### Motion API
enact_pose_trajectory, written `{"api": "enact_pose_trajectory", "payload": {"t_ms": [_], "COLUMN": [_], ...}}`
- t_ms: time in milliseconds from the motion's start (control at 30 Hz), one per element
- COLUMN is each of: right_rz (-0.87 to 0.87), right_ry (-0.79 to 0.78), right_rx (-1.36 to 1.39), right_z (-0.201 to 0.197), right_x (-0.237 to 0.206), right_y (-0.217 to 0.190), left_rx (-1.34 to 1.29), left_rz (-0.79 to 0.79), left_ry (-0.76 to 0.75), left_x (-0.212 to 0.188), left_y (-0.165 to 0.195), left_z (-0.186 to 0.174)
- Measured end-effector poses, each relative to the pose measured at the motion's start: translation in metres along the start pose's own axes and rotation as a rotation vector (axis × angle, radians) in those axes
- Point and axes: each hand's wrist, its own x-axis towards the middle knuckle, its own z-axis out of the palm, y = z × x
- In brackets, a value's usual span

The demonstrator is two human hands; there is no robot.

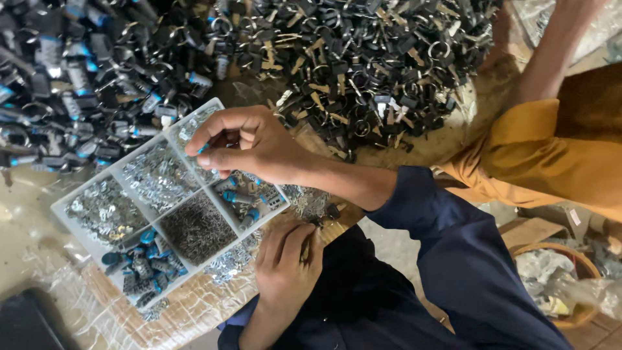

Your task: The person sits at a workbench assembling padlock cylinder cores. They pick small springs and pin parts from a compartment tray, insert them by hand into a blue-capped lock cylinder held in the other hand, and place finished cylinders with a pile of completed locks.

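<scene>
A white divided tray lies on plastic sheeting. Its compartments hold small silver metal parts, thin dark pins and blue-and-black pieces. My right hand reaches across over the tray's far compartment, thumb and forefinger pinched on a tiny blue piece. My left hand rests close to my body beside the tray's near corner, fingers closed around a small metal part that is mostly hidden.
Big heaps of black-headed keys with rings and blue-tipped black pieces fill the far side. Another person in mustard clothing sits at the right, an arm reaching up. A woven basket holding plastic stands at the lower right.
</scene>
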Motion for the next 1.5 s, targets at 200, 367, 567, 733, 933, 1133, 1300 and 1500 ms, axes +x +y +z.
{"api": "enact_pose_trajectory", "payload": {"t_ms": [200, 367, 567, 733, 933, 1133, 1300, 1500], "right_rz": [-0.008, -0.014, -0.014, -0.018, -0.031, -0.035, -0.023, -0.034], "right_ry": [-0.008, -0.009, -0.014, -0.013, -0.021, -0.023, -0.022, -0.008], "right_rx": [0.047, 0.054, 0.066, 0.057, 0.067, 0.029, 0.028, 0.016], "right_z": [0.0, 0.0, 0.0, -0.001, -0.002, -0.001, -0.003, -0.002], "right_x": [0.0, 0.0, 0.0, 0.0, 0.0, 0.002, -0.001, 0.0], "right_y": [0.0, 0.001, 0.002, 0.003, 0.006, 0.003, 0.002, -0.003], "left_rx": [-0.016, -0.027, -0.052, -0.067, -0.142, -0.157, -0.144, -0.191], "left_rz": [-0.004, -0.008, 0.029, 0.06, 0.089, 0.098, 0.093, 0.109], "left_ry": [-0.003, -0.002, 0.037, 0.051, 0.047, 0.032, 0.034, 0.027], "left_x": [-0.001, -0.002, -0.005, -0.008, -0.006, -0.008, -0.011, -0.014], "left_y": [0.001, 0.0, -0.003, -0.003, -0.004, -0.006, -0.007, -0.008], "left_z": [0.0, 0.001, 0.001, -0.001, -0.004, -0.004, -0.003, -0.008]}}
